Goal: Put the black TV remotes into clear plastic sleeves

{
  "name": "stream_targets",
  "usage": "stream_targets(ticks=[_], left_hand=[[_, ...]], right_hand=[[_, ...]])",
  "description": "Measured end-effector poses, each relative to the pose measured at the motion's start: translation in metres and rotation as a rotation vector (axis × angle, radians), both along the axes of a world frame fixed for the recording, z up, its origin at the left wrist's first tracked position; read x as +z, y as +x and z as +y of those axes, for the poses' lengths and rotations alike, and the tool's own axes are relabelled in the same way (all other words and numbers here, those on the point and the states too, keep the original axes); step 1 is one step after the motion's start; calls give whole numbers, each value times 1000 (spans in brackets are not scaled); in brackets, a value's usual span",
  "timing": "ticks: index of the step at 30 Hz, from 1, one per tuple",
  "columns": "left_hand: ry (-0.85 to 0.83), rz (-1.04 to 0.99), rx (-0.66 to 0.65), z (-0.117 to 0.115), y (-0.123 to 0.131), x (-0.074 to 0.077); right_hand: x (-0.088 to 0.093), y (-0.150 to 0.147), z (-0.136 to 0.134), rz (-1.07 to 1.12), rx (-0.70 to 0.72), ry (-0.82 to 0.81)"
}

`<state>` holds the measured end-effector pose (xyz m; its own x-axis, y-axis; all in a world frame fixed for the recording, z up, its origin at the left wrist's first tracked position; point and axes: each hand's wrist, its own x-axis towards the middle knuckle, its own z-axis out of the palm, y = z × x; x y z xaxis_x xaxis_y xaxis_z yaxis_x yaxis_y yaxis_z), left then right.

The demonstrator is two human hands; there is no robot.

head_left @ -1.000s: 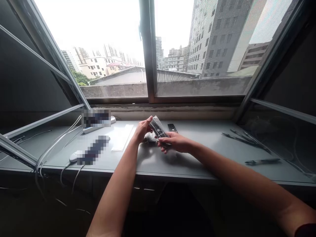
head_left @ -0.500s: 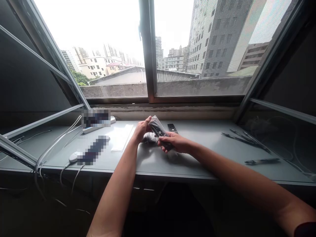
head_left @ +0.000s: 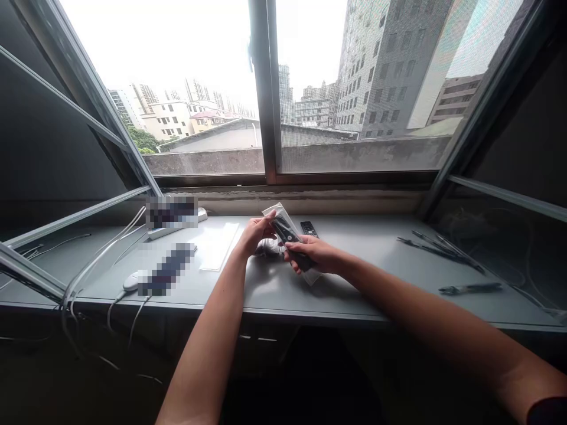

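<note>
Both my hands hold a black remote control [head_left: 284,229] with a clear plastic sleeve [head_left: 280,209] about it, tilted above the desk. My left hand [head_left: 256,231] grips the far end, thumb on top. Closed around the near end is my right hand [head_left: 312,254], its thumb pressed on the front. A corner of plastic sticks out below the right hand. Behind it a second black remote control [head_left: 309,228] lies on the desk, partly hidden. Beneath my left hand sits a shiny grey crumpled-looking item [head_left: 269,247], whose kind I cannot make out.
White sheets [head_left: 220,247] lie left of my hands on the grey desk [head_left: 354,301]. Further left are a white power strip [head_left: 177,223], cables [head_left: 100,251] and blurred-out items. Several pens [head_left: 436,248] lie at right. A window frame [head_left: 268,118] rises behind.
The plastic sleeve now shows more beyond the remote's far end and below my right hand. My left hand has shifted slightly along the remote. The other things have stayed put.
</note>
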<state>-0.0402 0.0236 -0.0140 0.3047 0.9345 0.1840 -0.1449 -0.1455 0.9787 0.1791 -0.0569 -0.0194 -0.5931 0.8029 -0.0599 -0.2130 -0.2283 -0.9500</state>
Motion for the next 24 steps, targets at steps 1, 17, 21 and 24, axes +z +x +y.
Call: stream_targets(ticks=[1, 17, 21, 24], left_hand=[[13, 11, -10, 0, 0, 0], [154, 94, 95, -6, 3, 5], [148, 88, 95, -9, 2, 9], [154, 151, -17, -14, 1, 11]], right_hand=[[0, 0, 0, -3, 2, 3], [3, 0, -1, -43, -9, -15], [3, 1, -1, -48, -22, -9], [2, 1, 1, -46, -39, -2]])
